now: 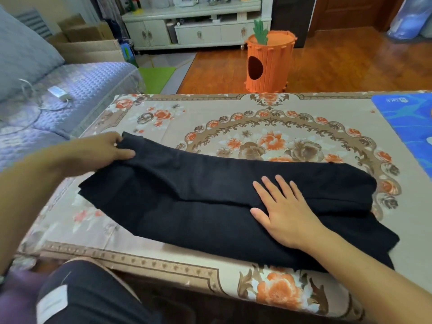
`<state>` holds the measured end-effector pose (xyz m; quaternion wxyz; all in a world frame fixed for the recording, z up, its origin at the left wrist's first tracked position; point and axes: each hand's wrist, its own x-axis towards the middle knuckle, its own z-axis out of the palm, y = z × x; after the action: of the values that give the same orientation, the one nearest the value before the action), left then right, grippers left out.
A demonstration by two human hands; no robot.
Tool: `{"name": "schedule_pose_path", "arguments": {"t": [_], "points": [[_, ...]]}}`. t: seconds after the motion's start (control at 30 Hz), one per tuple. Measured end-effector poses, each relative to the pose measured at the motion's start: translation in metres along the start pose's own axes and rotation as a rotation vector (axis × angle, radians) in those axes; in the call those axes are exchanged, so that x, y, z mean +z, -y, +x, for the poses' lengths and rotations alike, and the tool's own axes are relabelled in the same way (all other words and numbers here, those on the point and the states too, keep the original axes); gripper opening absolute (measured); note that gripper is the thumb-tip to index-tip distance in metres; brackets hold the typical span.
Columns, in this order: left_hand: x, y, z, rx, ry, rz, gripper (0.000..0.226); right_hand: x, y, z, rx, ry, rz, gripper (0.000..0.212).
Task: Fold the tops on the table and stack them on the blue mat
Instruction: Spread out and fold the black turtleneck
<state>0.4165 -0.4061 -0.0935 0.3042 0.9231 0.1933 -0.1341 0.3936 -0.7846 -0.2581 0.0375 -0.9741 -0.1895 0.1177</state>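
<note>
Nearest the camera: the person's knee in dark shorts [93, 298] at the near edge of the worktop [163, 258], which is covered by a floral cloth in beige and orange. On the cloth lies a black top [198, 202], partly folded into a long band running left to right, layers overlapping, its right end trailing toward the near edge. Right hand [282, 213] lies flat on the top's right half, fingers straight and spread, palm down, pressing the fabric. Left hand [105, 150] is at the top's far-left corner, fingers curled and pinching the fabric edge, which is raised slightly off the cloth. Blue mat [406, 122] sits at the far right of the worktop, well apart from the top; only part of it is in view. Left of the worktop: sofa [77, 90] with a quilted purple-blue cover. Beyond: orange carrot-shaped felt bin [268, 64] on a wooden floor, then a white cabinet [194, 26] against the wall.
</note>
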Motion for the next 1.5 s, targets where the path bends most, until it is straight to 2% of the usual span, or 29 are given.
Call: {"name": "schedule_pose_path", "arguments": {"t": [0.07, 0.13, 0.17, 0.23, 0.37, 0.4, 0.47, 0.53, 0.63, 0.77, 0.8, 0.87, 0.9, 0.93, 1.0, 1.07, 1.13, 1.23, 1.27, 1.33, 1.4, 1.5], "points": [[0.000, -0.040, -0.022, 0.042, 0.168, -0.114, 0.009, 0.001, 0.001, -0.001, -0.002, 0.001, 0.000, 0.076], [0.011, -0.082, -0.039, 0.136, 0.224, -0.171, 0.022, -0.006, -0.001, -0.001, -0.026, 0.025, 0.061, 0.074], [0.023, -0.104, -0.047, 0.184, 0.223, -0.177, 0.027, -0.017, -0.004, -0.004, -0.037, 0.057, 0.167, 0.073], [0.055, -0.145, -0.060, 0.276, 0.200, -0.133, 0.031, -0.044, -0.019, -0.011, 0.018, 0.090, 0.578, 0.064], [0.139, -0.218, -0.084, 0.469, 0.156, 0.021, 0.017, -0.092, -0.080, -0.040, 0.329, -0.100, 1.402, 0.049], [0.163, -0.232, -0.089, 0.503, 0.184, 0.030, 0.018, -0.099, -0.095, -0.049, 0.375, -0.090, 1.567, 0.050], [0.214, -0.251, -0.092, 0.539, 0.230, 0.062, 0.024, -0.101, -0.115, -0.064, 0.448, 0.001, 1.693, 0.057], [0.266, -0.257, -0.093, 0.557, 0.249, 0.121, 0.039, -0.084, -0.125, -0.068, 0.531, 0.067, 1.690, 0.064], [0.311, -0.238, -0.089, 0.579, 0.268, 0.166, 0.053, -0.055, -0.126, -0.064, 0.656, 0.059, 1.651, 0.066], [0.283, -0.187, -0.091, 0.700, 0.368, -0.142, 0.041, -0.050, -0.116, -0.061, 0.619, 0.014, 1.526, 0.039], [0.267, -0.170, -0.091, 0.755, 0.285, -0.181, 0.036, -0.050, -0.112, -0.058, 0.632, 0.000, 1.470, 0.043], [0.238, -0.132, -0.085, 0.828, -0.026, -0.160, 0.030, -0.052, -0.105, -0.049, 0.720, -0.060, 1.333, 0.062], [0.228, -0.111, -0.079, 0.806, -0.158, -0.099, 0.029, -0.054, -0.101, -0.045, 0.746, -0.088, 1.257, 0.069], [0.220, -0.093, -0.073, 0.740, -0.226, -0.032, 0.032, -0.057, -0.095, -0.043, 0.754, -0.112, 1.169, 0.071], [0.219, -0.064, -0.064, 0.541, -0.186, 0.063, 0.045, -0.059, -0.087, -0.037, 0.718, -0.135, 0.941, 0.056], [0.226, -0.053, -0.064, 0.437, -0.080, 0.022, 0.058, -0.064, -0.080, -0.033, 0.674, -0.160, 0.716, 0.037], [0.233, -0.055, -0.068, 0.439, -0.067, -0.041, 0.067, -0.072, -0.079, -0.034, 0.643, -0.300, 0.650, 0.029], [0.235, -0.059, -0.077, 0.506, -0.084, -0.068, 0.068, -0.092, -0.089, -0.047, 0.651, -0.592, 0.732, 0.030], [0.236, -0.056, -0.082, 0.570, -0.075, -0.071, 0.070, -0.095, -0.095, -0.052, 0.680, -0.631, 0.755, 0.031], [0.241, -0.047, -0.093, 0.745, -0.048, 0.003, 0.085, -0.085, -0.106, -0.058, 0.748, -0.561, 0.740, 0.034], [0.250, -0.030, -0.092, 0.892, -0.048, 0.153, 0.095, -0.060, -0.112, -0.059, 0.805, -0.390, 0.710, 0.033], [0.254, -0.010, -0.081, 0.909, -0.097, 0.190, 0.098, -0.031, -0.109, -0.058, 0.817, -0.312, 0.695, 0.031]]}}
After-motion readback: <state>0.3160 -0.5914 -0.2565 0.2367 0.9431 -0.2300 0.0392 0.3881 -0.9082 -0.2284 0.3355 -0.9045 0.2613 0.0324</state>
